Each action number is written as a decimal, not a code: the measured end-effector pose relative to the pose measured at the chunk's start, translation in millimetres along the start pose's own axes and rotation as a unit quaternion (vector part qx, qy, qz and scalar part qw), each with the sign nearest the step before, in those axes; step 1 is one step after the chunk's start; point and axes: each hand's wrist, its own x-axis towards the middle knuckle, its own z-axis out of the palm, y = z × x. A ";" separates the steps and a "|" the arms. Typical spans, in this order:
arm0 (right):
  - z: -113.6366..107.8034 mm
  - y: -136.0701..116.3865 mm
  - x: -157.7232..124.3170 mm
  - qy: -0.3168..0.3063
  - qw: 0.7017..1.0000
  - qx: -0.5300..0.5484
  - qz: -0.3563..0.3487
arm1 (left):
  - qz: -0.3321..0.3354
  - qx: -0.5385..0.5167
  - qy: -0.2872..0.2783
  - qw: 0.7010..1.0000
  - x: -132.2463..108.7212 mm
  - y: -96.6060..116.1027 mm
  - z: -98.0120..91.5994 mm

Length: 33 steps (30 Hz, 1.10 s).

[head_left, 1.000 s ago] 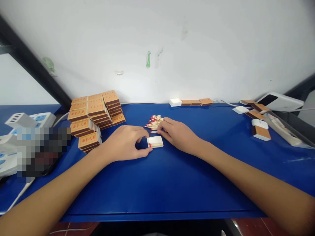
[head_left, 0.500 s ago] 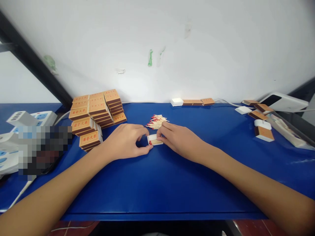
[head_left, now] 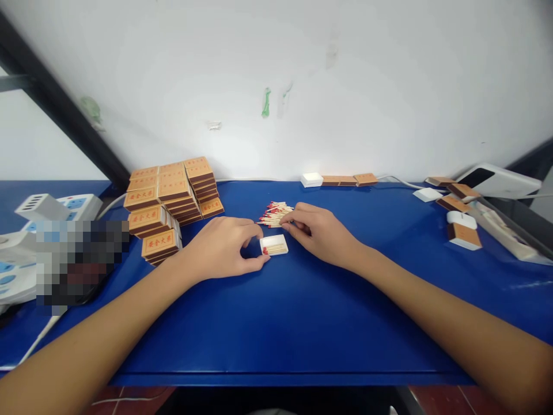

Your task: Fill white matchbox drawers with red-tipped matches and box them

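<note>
A small white matchbox tray (head_left: pixel 280 241) lies on the blue table with several red-headed matches in its near part. My left hand (head_left: pixel 228 246) holds the tray's left end between thumb and index finger. Just behind the tray is a loose pile of matches (head_left: pixel 275 213). The fingertips of my right hand (head_left: pixel 317 233) are pinched at the right edge of this pile; whether a match is between them is too small to tell.
Stacked matchboxes (head_left: pixel 173 187) stand at the left, beside a power strip (head_left: pixel 82 207) and a pixelated dark object. Along the wall lie a white tray (head_left: pixel 311 180) and matchboxes (head_left: pixel 339 180). More boxes (head_left: pixel 464 235) and a long container (head_left: pixel 503 230) are at the right.
My right hand has moved from the tray back to the match pile, uncovering the tray's right end. My left hand keeps its place at the tray.
</note>
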 end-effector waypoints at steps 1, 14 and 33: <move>1.0 2.9 -0.3 0.000 1.000 -0.015 -0.007 | 0.000 0.001 0.000 1.000 -0.1 0.1 -0.1; 0.9 2.4 -0.3 -0.042 0.998 -0.040 0.019 | 0.001 0.001 -0.003 1.000 0.1 0.6 -1.2; -12.9 -6.6 -3.1 -0.089 0.989 -0.106 0.055 | 0.002 -0.002 -0.003 1.000 0.7 0.2 -1.1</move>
